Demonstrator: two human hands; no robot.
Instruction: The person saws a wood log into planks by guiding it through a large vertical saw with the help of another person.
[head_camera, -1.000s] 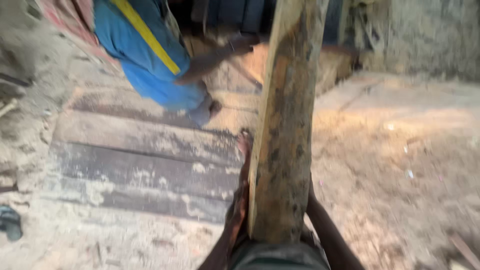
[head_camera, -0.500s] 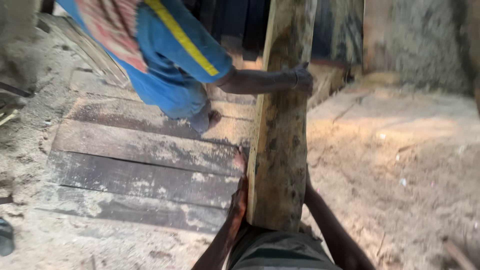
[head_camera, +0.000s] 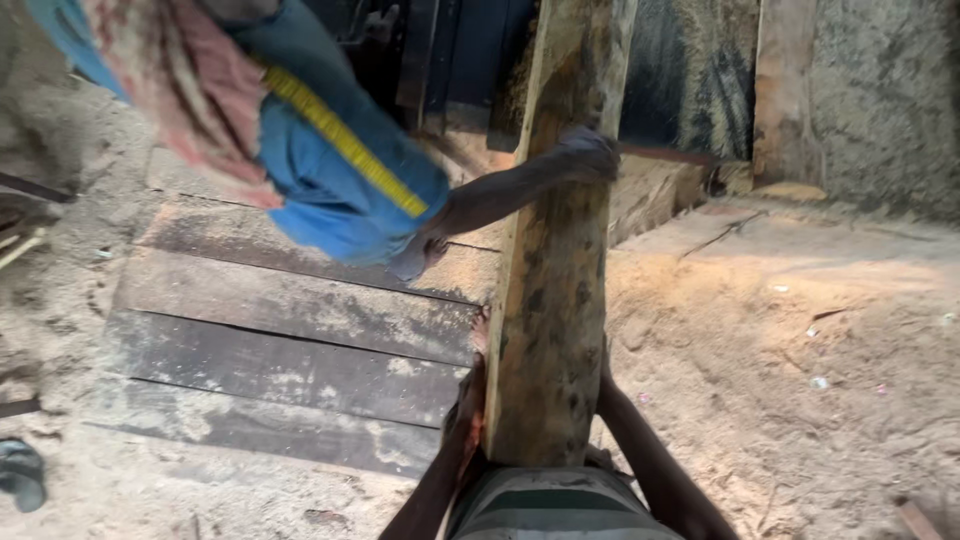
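Plank (head_camera: 550, 300), long and rough-sawn with a mottled, bark-stained face, runs from the wearer's chest away up the middle of the view, lifted off the floor. The left hand (head_camera: 474, 375) lies along its left edge near the close end, fingers (head_camera: 481, 330) wrapped onto the wood. The right arm reaches in under the plank's right edge; its hand is hidden behind the wood, so I cannot tell how its fingers are set. Farther up, a co-worker's hand (head_camera: 590, 155) clasps the plank from the left, the arm coming out of a blue garment (head_camera: 340, 190) with a yellow stripe.

This looks like a two-person carry in mid-lift, the load shared between the near end and the far grip. Shifting it onward calls for both holds kept firm and level.

Below to the left lie dark, worn floorboards (head_camera: 280, 340). Sawdust-covered ground (head_camera: 780, 340) spreads to the right, and a sandal (head_camera: 20, 475) sits at the left edge.
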